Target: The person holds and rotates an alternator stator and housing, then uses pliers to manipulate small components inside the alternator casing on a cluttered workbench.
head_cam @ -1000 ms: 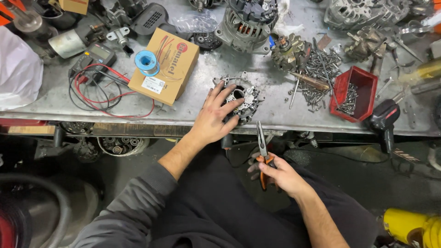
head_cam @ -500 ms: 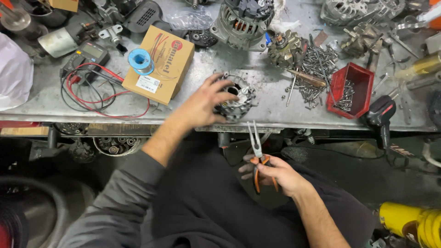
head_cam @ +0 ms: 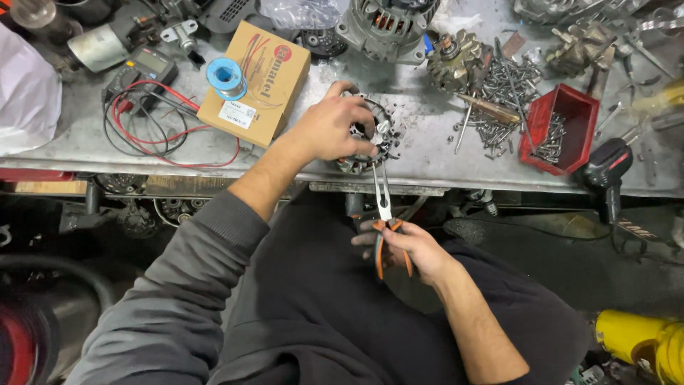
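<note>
At the far left of the metal counter (head_cam: 427, 153) a white bag (head_cam: 25, 93) is seen, then a multimeter (head_cam: 146, 68) with red and black leads (head_cam: 153, 132) looped loosely beside a cardboard box (head_cam: 256, 82) on which a spool of blue wire (head_cam: 226, 73) is set. Just right of the box, at the near edge of the counter, a round alternator part (head_cam: 377, 139) is pinned down by the left hand (head_cam: 331, 128), whose grip is closed over its top and rim. Below it, the long-nose pliers (head_cam: 385, 207) are held by their orange handles in the right hand (head_cam: 413, 249), the grip closed around them, and the tips are brought up against the part's near edge. The work is judged best done with the part kept pressed flat, since it lies close to the edge and could be levered off, and with the tips seated squarely before any pull. Further right, a pile of loose screws (head_cam: 499, 100), a screwdriver (head_cam: 488, 108), a red tray (head_cam: 563, 128) of fasteners and a power tool (head_cam: 605, 167) are crowded near, so little room is left for the part to be shifted that way.
</note>
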